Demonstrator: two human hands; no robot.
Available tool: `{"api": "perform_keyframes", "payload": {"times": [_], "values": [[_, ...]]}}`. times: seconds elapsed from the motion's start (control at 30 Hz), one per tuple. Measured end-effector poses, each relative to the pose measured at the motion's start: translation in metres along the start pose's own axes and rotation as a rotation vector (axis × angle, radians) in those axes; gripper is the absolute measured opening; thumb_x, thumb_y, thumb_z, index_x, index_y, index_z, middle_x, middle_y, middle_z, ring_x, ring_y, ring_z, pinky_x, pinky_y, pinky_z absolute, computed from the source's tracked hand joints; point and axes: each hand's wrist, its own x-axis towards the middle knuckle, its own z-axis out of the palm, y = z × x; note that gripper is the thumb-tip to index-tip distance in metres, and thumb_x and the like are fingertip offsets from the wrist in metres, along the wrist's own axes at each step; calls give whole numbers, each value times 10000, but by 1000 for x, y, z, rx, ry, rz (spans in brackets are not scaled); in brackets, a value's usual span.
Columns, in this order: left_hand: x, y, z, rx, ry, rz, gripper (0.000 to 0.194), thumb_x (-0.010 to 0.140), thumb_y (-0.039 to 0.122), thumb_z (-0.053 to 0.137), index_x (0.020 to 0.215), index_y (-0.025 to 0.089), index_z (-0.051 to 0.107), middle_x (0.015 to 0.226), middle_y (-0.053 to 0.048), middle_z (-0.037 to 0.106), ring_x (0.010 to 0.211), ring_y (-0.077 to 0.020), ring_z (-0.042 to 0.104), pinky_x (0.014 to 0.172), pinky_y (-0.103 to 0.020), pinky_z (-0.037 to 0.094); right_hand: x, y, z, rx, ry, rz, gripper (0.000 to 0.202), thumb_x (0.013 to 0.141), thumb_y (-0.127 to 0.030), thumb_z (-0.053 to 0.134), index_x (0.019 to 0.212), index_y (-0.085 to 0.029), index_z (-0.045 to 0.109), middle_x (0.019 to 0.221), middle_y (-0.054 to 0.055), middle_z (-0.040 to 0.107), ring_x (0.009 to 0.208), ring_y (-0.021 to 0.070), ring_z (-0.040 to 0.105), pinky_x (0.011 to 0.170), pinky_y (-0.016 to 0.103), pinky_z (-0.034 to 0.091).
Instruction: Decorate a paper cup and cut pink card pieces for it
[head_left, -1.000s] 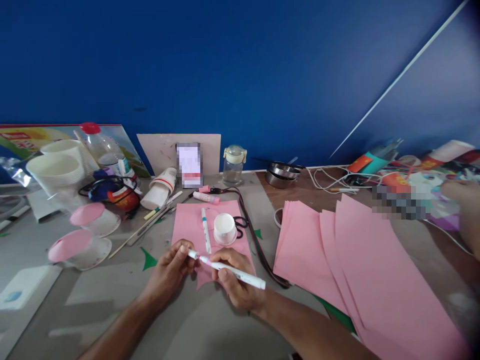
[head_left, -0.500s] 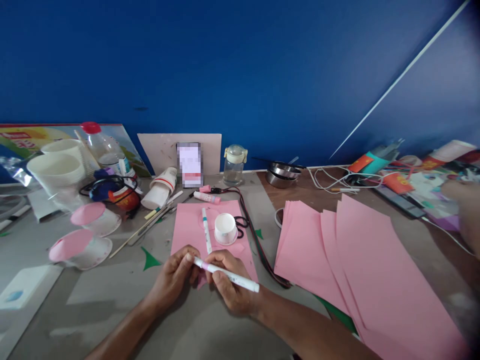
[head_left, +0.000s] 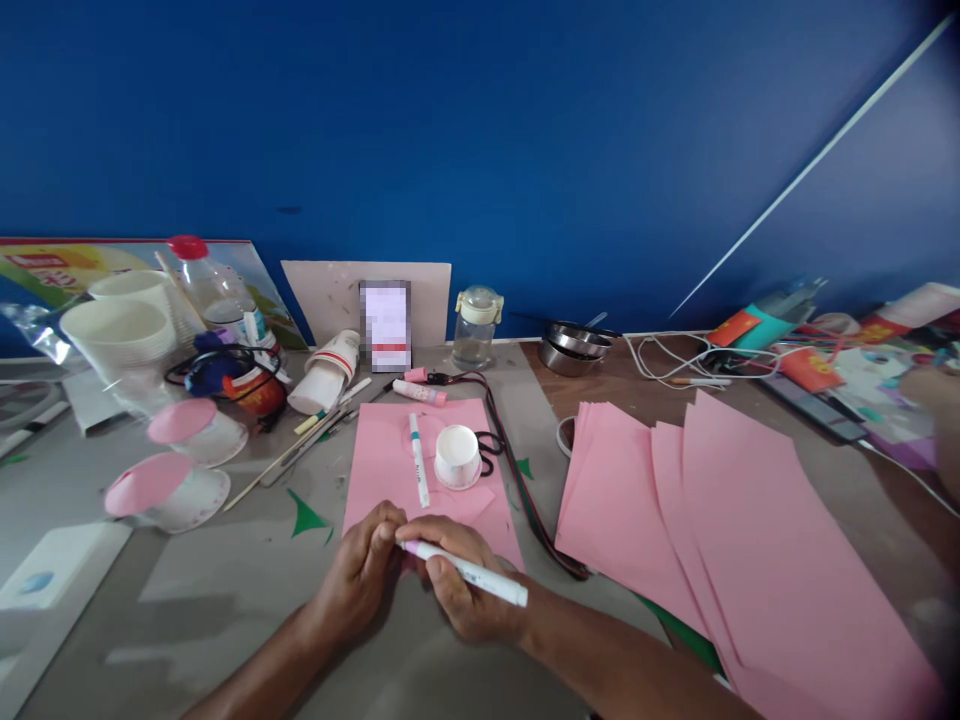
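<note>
Pink paper covers the mouths of two white cups (head_left: 169,480) at the far left of the grey surface (head_left: 225,610); further right a pink sheet (head_left: 382,465) lies flat with a spare pen (head_left: 418,473) and an upturned white cup (head_left: 458,456) on it. At the sheet's near edge the left hand (head_left: 365,572) is curled shut, its fingertips pinching the pink end of a white marker (head_left: 465,572). The right hand (head_left: 466,590) has a closed grip on the marker's barrel, just beside the left. The marker lies almost level, its long axis running left to right and slanting slightly toward the viewer, pink end pointing left at the left hand, blunt white end pointing right. Whether the cap is on or off cannot be told, since the fingers hide it. Likely risks: if the left hand tugs hard, the hands could jerk apart and knock the cup or spare pen, or an exposed tip could mark the sheet or fingers. To the right, a fan of pink sheets (head_left: 712,540) lies well apart, and another person's hand (head_left: 937,410) shows blurred at the far right edge.
</note>
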Motion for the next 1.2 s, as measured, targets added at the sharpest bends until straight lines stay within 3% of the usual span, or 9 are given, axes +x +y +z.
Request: {"api": "perform_keyframes", "payload": {"times": [0.27,0.63,0.73,0.83,0.93,1.07,1.13,1.2], "values": [[-1,6,2,20,30,13,485,902,596,368,648,221,539,588,-17,532,542,-164,448,556,-287,393,1,3,3,40,-14,-83,396,992,-328,285,1319,-206,473,1143,95,654,1030,187,641,889,301,537],[1,6,1,20,22,-30,502,876,636,377,631,226,532,597,-19,538,571,-181,465,595,-298,410,2,4,5,27,-23,-121,401,995,-320,267,1329,-236,471,1134,83,652,1026,185,631,902,327,527],[6,2,-7,69,-14,-9,491,884,618,370,652,223,547,599,-17,548,566,-180,477,587,-294,407,3,9,7,38,-42,-55,426,991,-387,282,1334,-198,448,998,89,664,851,183,647,786,315,553],[11,-2,-17,138,9,5,443,894,559,399,684,218,588,589,-21,557,538,-177,477,563,-289,388,2,16,7,41,-88,7,516,939,-475,416,1360,-177,393,741,15,610,575,146,549,567,260,520],[15,-4,-25,167,181,15,366,889,483,449,693,220,611,586,-19,549,506,-163,444,526,-280,352,0,19,0,-104,33,0,579,865,-401,564,1363,-170,379,778,19,592,627,157,543,611,285,512],[24,-4,-33,124,471,-28,314,905,407,453,677,230,577,584,1,504,542,-167,447,537,-278,349,6,19,-19,-301,374,-14,410,872,-200,494,1279,-193,449,859,43,551,705,165,525,676,310,498],[31,-5,-38,34,574,-24,264,914,382,457,722,232,559,576,27,456,559,-161,446,575,-272,372,12,24,-30,-402,535,-10,368,879,-212,483,1247,-195,471,887,55,529,762,185,516,729,354,496],[36,-7,-44,-86,656,-23,180,897,382,500,819,228,551,603,45,451,575,-150,453,613,-268,400,17,33,-37,-485,593,41,429,881,-280,512,1293,-183,439,1040,108,529,905,228,527,822,423,494]]}}
